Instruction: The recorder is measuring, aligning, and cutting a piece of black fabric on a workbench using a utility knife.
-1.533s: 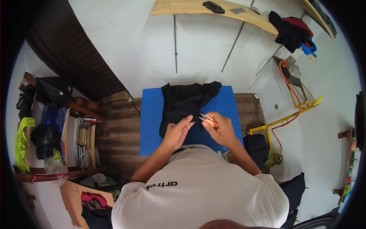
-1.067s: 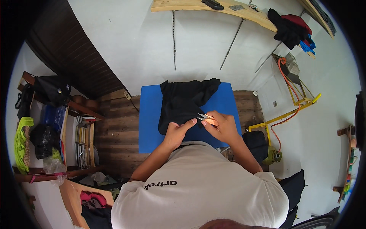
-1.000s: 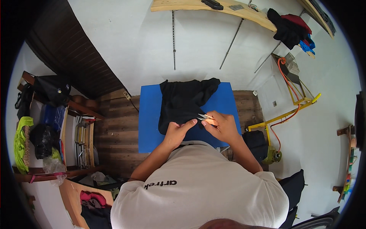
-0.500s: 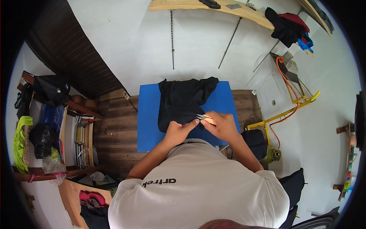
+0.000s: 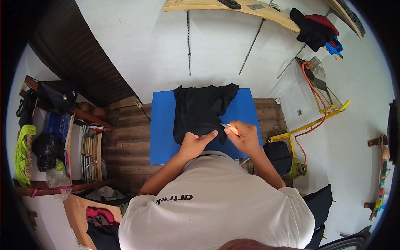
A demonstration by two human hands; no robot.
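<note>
The black garment [image 5: 198, 106] lies on the blue table [image 5: 161, 137], mostly beyond the left hand [image 5: 195, 144], which pinches its near edge between thumb and fingers. The right hand [image 5: 246, 138] grips small thread snips [image 5: 231, 129], their tip at the cloth's right edge; contact is unclear.

Handles of small snips [image 5: 233, 130] partly hidden from view
</note>
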